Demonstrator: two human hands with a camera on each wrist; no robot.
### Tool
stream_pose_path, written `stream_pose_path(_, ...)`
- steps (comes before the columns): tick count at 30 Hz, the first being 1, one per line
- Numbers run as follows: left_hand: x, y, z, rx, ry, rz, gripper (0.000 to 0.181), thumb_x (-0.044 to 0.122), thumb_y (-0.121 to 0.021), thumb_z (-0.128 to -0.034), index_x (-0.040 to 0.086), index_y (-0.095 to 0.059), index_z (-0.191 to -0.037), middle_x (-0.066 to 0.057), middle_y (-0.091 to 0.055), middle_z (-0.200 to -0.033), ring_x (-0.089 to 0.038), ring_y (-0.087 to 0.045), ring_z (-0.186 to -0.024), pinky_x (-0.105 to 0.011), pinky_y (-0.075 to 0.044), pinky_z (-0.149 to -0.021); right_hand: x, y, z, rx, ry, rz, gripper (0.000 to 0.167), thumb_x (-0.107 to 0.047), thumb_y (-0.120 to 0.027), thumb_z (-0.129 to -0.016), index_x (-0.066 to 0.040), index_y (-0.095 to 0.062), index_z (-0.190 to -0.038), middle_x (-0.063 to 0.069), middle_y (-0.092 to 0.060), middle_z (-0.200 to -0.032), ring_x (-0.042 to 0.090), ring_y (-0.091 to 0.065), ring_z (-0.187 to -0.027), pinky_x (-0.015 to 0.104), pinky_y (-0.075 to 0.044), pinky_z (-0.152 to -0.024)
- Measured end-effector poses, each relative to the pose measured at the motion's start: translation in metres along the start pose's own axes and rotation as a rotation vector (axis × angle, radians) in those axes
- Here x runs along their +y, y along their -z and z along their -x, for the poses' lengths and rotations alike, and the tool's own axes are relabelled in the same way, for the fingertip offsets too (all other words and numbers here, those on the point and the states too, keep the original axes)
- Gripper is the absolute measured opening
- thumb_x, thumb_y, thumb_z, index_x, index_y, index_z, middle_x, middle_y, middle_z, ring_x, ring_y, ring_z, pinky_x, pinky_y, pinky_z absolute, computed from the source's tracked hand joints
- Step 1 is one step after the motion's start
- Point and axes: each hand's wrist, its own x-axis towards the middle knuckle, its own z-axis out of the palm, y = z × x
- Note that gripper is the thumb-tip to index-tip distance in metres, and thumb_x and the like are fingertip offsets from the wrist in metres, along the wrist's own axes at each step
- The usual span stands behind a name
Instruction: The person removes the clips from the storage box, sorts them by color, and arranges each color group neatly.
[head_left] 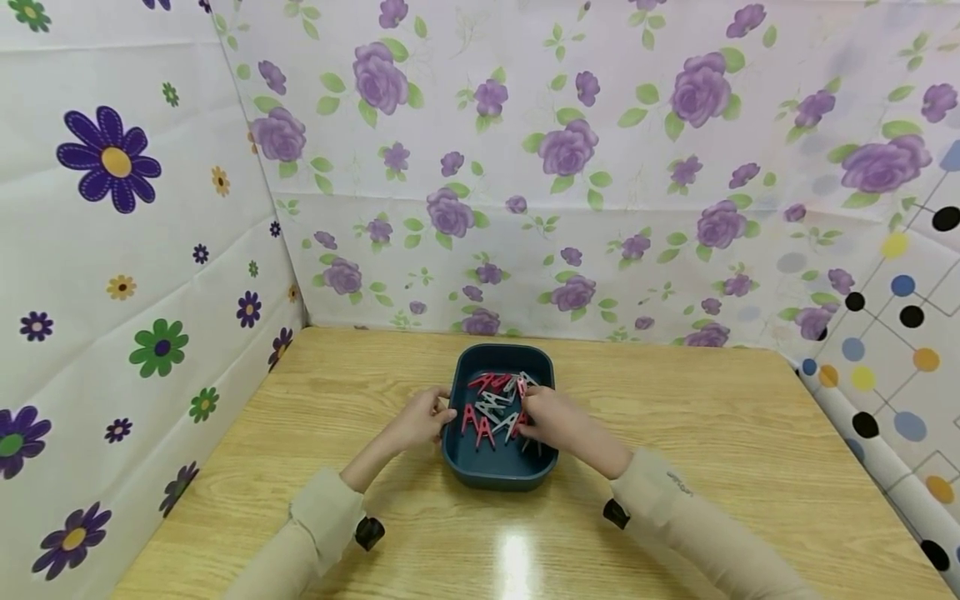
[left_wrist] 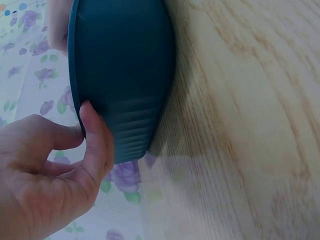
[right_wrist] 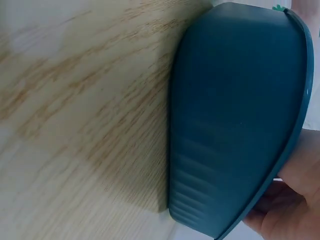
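A dark teal plastic bin (head_left: 498, 481) stands on the table, with several red clothespins (head_left: 485, 432) and pale grey clothespins (head_left: 491, 403) loose inside. My left hand (head_left: 422, 417) pinches the bin's left rim, thumb on the inner side and fingers against the outer wall, as the left wrist view also shows. Over the bin's right rim reaches my right hand (head_left: 558, 419), its fingers down among the clothespins. Red ones lie right by those fingertips. In the right wrist view the bin wall hides most of the fingers, so whether they grip a clothespin is unclear.
The wooden table (head_left: 675, 417) extends on both sides of the bin. A flowered cloth (head_left: 465, 167) hangs along its back edge, and other patterned cloths hang at left and right. Each wrist carries a dark strap-like piece below the sleeve.
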Motion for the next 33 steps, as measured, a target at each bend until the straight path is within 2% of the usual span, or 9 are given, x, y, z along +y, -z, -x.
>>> stream_pose_path(2,0.0,0.0,0.0,0.001,0.003,0.002,0.038,0.006,-0.055,-0.0978,-0.008,-0.047,-0.132,-0.02,-0.062,-0.087,-0.015,-0.057,-0.053,-0.043,-0.055,-0.058,-0.001,-0.002,-0.001,-0.003,-0.022,0.029,0.027,-0.03,-0.075,-0.086,-0.011,-0.063,-0.07,0.002,-0.057,-0.075,0.007,-0.047,-0.059,0.022,-0.041,-0.052)
stream_pose_path(8,0.002,0.0,0.001,-0.005,0.004,0.013,0.038,0.005,-0.055,-0.0979,-0.009,-0.046,-0.132,-0.022,-0.063,-0.089,-0.015,-0.057,-0.054,-0.045,-0.056,-0.059,-0.005,-0.003,-0.004,-0.048,-0.091,0.029,0.021,-0.025,-0.074,-0.086,-0.01,-0.065,-0.075,0.004,-0.059,-0.078,0.01,-0.05,-0.059,0.026,-0.045,-0.053)
stream_pose_path(16,0.003,0.001,0.002,-0.01,0.008,0.015,0.039,0.005,-0.055,-0.0979,-0.009,-0.045,-0.133,-0.023,-0.062,-0.089,-0.016,-0.056,-0.054,-0.044,-0.056,-0.059,-0.01,-0.002,-0.006,-0.1,-0.122,0.039,0.023,-0.026,-0.078,-0.083,-0.008,-0.067,-0.073,0.009,-0.064,-0.088,0.018,-0.058,-0.067,0.034,-0.052,-0.061)
stream_pose_path(21,0.001,0.001,0.001,-0.017,0.018,0.02,0.037,0.005,-0.054,-0.0983,-0.008,-0.046,-0.132,-0.023,-0.061,-0.089,-0.016,-0.056,-0.055,-0.045,-0.056,-0.06,-0.01,-0.003,-0.005,-0.068,-0.11,0.01,0.014,-0.009,-0.073,-0.084,-0.005,-0.066,-0.073,0.013,-0.064,-0.09,0.02,-0.058,-0.066,0.036,-0.052,-0.058)
stream_pose_path(24,0.0,0.0,0.001,-0.017,0.018,0.025,0.037,0.005,-0.054,-0.0983,-0.008,-0.046,-0.132,-0.023,-0.061,-0.088,-0.016,-0.057,-0.055,-0.045,-0.056,-0.059,-0.009,-0.004,-0.006,-0.05,-0.093,0.029,0.012,-0.005,-0.069,-0.086,-0.005,-0.066,-0.074,0.012,-0.064,-0.088,0.02,-0.059,-0.067,0.035,-0.052,-0.059)
stream_pose_path(28,-0.001,0.001,0.0,-0.023,0.02,0.031,0.038,0.006,-0.054,-0.0986,-0.008,-0.045,-0.132,-0.021,-0.061,-0.088,-0.016,-0.057,-0.055,-0.044,-0.056,-0.06,-0.011,-0.006,-0.007,-0.071,-0.111,0.062,0.018,-0.02,-0.07,-0.089,-0.008,-0.066,-0.076,0.01,-0.063,-0.082,0.022,-0.06,-0.068,0.036,-0.052,-0.06)
stream_pose_path(33,-0.001,0.001,-0.001,-0.026,0.03,0.024,0.038,0.007,-0.054,-0.0987,-0.007,-0.045,-0.133,-0.02,-0.061,-0.087,-0.016,-0.057,-0.056,-0.044,-0.056,-0.061,-0.015,-0.006,-0.007,-0.084,-0.123,0.1,0.027,-0.033,-0.074,-0.085,-0.011,-0.062,-0.077,0.007,-0.062,-0.074,0.022,-0.059,-0.065,0.037,-0.049,-0.058)
